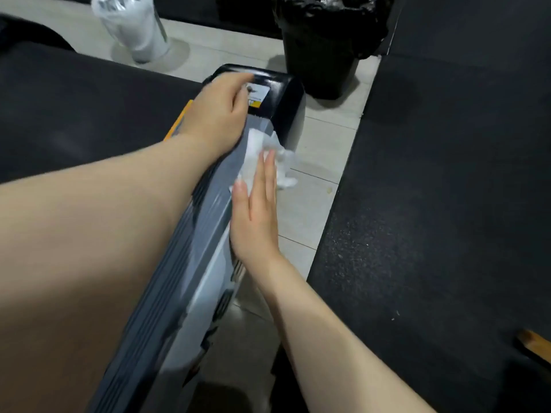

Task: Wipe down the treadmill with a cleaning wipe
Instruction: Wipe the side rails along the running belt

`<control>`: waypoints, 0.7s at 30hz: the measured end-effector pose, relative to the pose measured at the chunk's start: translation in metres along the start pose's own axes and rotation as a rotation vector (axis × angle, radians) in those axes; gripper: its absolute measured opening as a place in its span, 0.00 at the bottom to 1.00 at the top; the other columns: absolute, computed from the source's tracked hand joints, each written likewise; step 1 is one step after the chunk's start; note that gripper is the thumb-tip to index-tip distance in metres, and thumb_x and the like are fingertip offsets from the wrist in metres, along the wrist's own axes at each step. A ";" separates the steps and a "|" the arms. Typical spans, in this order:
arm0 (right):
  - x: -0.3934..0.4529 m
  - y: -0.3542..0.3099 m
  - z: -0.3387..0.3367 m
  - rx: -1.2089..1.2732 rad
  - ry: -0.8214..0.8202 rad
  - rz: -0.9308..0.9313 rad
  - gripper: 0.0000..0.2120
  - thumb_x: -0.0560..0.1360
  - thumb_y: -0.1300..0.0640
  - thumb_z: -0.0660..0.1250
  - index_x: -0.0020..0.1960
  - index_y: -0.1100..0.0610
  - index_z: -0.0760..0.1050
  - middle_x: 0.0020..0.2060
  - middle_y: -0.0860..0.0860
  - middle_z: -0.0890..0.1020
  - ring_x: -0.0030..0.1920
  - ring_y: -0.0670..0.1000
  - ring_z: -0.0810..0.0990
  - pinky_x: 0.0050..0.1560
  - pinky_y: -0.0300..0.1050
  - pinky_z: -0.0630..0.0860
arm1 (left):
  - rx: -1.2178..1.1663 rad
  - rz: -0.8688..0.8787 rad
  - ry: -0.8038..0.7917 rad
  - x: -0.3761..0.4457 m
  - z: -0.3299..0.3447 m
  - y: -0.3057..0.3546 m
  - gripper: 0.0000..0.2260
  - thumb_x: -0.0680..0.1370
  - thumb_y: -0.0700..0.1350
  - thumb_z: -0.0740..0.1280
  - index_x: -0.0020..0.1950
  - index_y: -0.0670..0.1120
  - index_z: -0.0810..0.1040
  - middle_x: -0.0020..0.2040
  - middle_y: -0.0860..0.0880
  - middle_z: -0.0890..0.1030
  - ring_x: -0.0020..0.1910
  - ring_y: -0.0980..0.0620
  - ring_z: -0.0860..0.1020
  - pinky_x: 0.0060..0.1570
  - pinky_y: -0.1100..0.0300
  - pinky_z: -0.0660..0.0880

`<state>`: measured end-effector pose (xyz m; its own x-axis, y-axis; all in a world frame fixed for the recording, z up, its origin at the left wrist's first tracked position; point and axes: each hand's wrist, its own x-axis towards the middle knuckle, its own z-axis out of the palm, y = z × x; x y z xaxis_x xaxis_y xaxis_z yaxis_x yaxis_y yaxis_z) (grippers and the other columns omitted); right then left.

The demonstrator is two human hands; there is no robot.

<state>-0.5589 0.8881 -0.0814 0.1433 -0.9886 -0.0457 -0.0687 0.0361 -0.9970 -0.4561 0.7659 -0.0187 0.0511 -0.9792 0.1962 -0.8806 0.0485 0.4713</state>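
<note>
Nearest the viewer, along the grey ribbed side rail (205,222) of the treadmill, lies the right hand (256,216), fingers straight and close together, pressing flat on a white wipe (262,150). Draped over the rail's outer edge just short of the black end cap (277,90), with a crumpled tail hanging off toward the tiled floor (316,138). Thin, soft and limp by the look of it, likely damp, so apt to bunch or slide off rather than stay spread; best held down under a flat palm near its middle, or gathered into a pad before the next stroke. Further along the rail, the left hand (220,111) resting on the end cap, fingers bent over its top beside a small label; whether gripping or merely steadying, cannot tell. Left of the rail, the dark belt (74,114). Beyond the end cap, a black lined bin (325,55) on the floor, and farther left a clear wrapped roll (134,28) standing upright.
</note>
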 end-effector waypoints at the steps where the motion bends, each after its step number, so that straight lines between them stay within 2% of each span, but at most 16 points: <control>1: 0.008 0.007 0.001 0.013 0.018 0.024 0.27 0.84 0.45 0.48 0.78 0.43 0.40 0.79 0.40 0.42 0.77 0.40 0.41 0.77 0.43 0.43 | 0.000 0.039 0.040 -0.003 -0.003 0.000 0.19 0.82 0.46 0.54 0.70 0.47 0.74 0.67 0.48 0.76 0.67 0.49 0.72 0.67 0.59 0.66; 3: 0.008 0.032 0.004 0.103 0.084 0.267 0.29 0.83 0.41 0.46 0.80 0.46 0.42 0.79 0.44 0.46 0.79 0.46 0.46 0.78 0.48 0.44 | 0.032 0.078 0.086 -0.019 -0.007 -0.002 0.18 0.81 0.43 0.54 0.67 0.44 0.76 0.63 0.44 0.78 0.64 0.45 0.74 0.64 0.58 0.67; 5: -0.014 0.063 0.009 0.210 0.038 0.523 0.29 0.83 0.41 0.43 0.80 0.49 0.43 0.79 0.47 0.50 0.79 0.50 0.49 0.77 0.49 0.44 | 0.030 0.064 0.061 -0.045 -0.010 0.000 0.17 0.81 0.40 0.55 0.68 0.42 0.74 0.65 0.42 0.76 0.66 0.45 0.72 0.64 0.62 0.64; 8: -0.063 0.083 0.020 0.308 -0.056 0.688 0.27 0.83 0.41 0.45 0.80 0.47 0.46 0.78 0.48 0.55 0.78 0.53 0.53 0.77 0.54 0.50 | 0.020 0.029 -0.043 -0.115 -0.031 -0.007 0.18 0.82 0.39 0.57 0.72 0.40 0.69 0.71 0.41 0.71 0.71 0.46 0.68 0.67 0.66 0.58; 10: -0.079 0.068 0.026 0.274 -0.029 0.538 0.28 0.82 0.40 0.47 0.80 0.43 0.43 0.79 0.46 0.51 0.78 0.53 0.49 0.77 0.59 0.49 | 0.104 0.008 -0.114 -0.182 -0.052 -0.020 0.22 0.82 0.44 0.56 0.76 0.41 0.65 0.76 0.45 0.65 0.75 0.48 0.63 0.72 0.66 0.52; 13: -0.096 0.026 0.034 0.053 -0.004 0.108 0.29 0.83 0.44 0.48 0.80 0.48 0.40 0.79 0.44 0.43 0.78 0.44 0.42 0.77 0.49 0.43 | 0.215 0.002 -0.173 -0.264 -0.076 -0.030 0.25 0.81 0.50 0.52 0.78 0.46 0.62 0.78 0.52 0.60 0.78 0.52 0.57 0.75 0.63 0.48; 15: -0.116 0.014 0.045 -0.053 0.039 -0.139 0.30 0.83 0.46 0.48 0.80 0.53 0.40 0.79 0.46 0.42 0.78 0.43 0.40 0.78 0.46 0.42 | 0.224 -0.001 -0.194 -0.278 -0.081 -0.036 0.26 0.81 0.53 0.50 0.79 0.48 0.61 0.78 0.53 0.59 0.78 0.54 0.56 0.77 0.59 0.49; 17: -0.119 0.022 0.050 -0.044 0.078 -0.181 0.30 0.82 0.46 0.47 0.80 0.53 0.40 0.79 0.47 0.44 0.78 0.45 0.42 0.78 0.46 0.43 | 0.242 -0.002 -0.202 -0.275 -0.081 -0.037 0.27 0.81 0.54 0.48 0.79 0.49 0.60 0.79 0.53 0.58 0.79 0.55 0.55 0.77 0.56 0.50; 18: -0.112 0.031 0.049 -0.043 0.086 -0.129 0.31 0.82 0.45 0.47 0.80 0.52 0.40 0.79 0.47 0.46 0.79 0.46 0.44 0.77 0.45 0.44 | 0.253 -0.001 -0.205 -0.273 -0.081 -0.038 0.26 0.81 0.54 0.48 0.79 0.50 0.59 0.79 0.54 0.57 0.79 0.56 0.54 0.77 0.57 0.49; 19: -0.102 0.041 0.047 -0.019 0.095 0.011 0.31 0.82 0.41 0.47 0.80 0.50 0.40 0.80 0.48 0.48 0.79 0.48 0.46 0.77 0.46 0.46 | 0.261 -0.001 -0.205 -0.272 -0.080 -0.039 0.26 0.81 0.54 0.48 0.80 0.50 0.58 0.80 0.54 0.56 0.79 0.57 0.52 0.77 0.59 0.47; 21: -0.077 0.056 0.037 0.087 0.042 0.454 0.36 0.76 0.31 0.45 0.79 0.44 0.44 0.79 0.51 0.56 0.77 0.57 0.54 0.77 0.56 0.51 | 0.260 -0.005 -0.200 -0.273 -0.079 -0.041 0.25 0.82 0.53 0.48 0.80 0.51 0.57 0.80 0.55 0.55 0.78 0.58 0.51 0.76 0.62 0.45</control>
<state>-0.5373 0.9711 -0.1360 0.0776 -0.8748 -0.4782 -0.0318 0.4772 -0.8782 -0.3968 1.0467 -0.0234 -0.0153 -0.9998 0.0098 -0.9727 0.0172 0.2316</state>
